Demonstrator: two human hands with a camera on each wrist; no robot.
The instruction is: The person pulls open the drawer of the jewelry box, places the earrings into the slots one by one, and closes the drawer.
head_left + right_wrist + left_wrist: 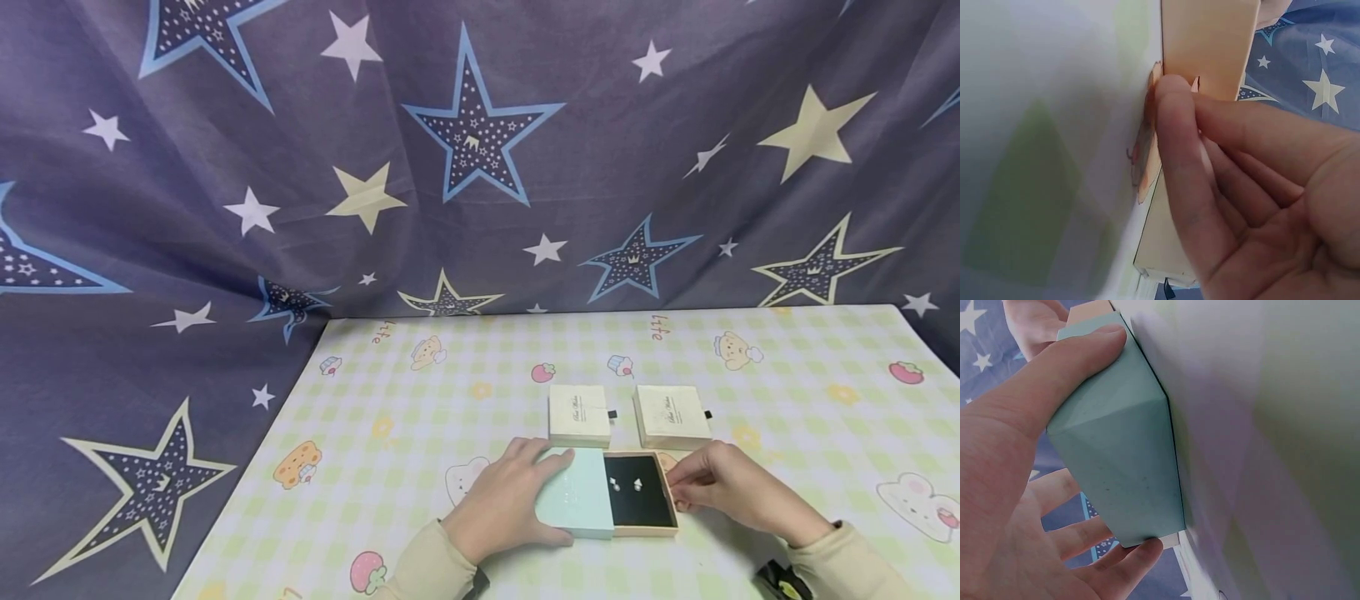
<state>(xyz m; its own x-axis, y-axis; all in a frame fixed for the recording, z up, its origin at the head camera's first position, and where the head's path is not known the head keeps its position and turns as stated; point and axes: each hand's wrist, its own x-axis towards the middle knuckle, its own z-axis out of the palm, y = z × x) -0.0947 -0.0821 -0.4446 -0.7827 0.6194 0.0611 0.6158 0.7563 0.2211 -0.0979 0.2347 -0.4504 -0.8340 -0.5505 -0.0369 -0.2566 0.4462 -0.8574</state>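
Observation:
A mint-green box sleeve (588,492) lies on the table, with its tan drawer (641,531) slid partway out to the right. On the drawer's black pad (637,508) sit small shiny pieces that look like earrings (637,484). My left hand (510,500) grips the sleeve, thumb on the near side and fingers along the far side. In the left wrist view the thumb presses against the sleeve (1116,469). At the drawer's right end, my right hand (723,487) pinches a small pull tab (1195,84), mostly hidden by the fingertips.
Just behind the mint box stand two cream boxes, one on the left (577,412) and one on the right (670,412), each with a small black tab. A checked cloth (360,467) covers the table, and a star-patterned curtain (300,125) hangs behind.

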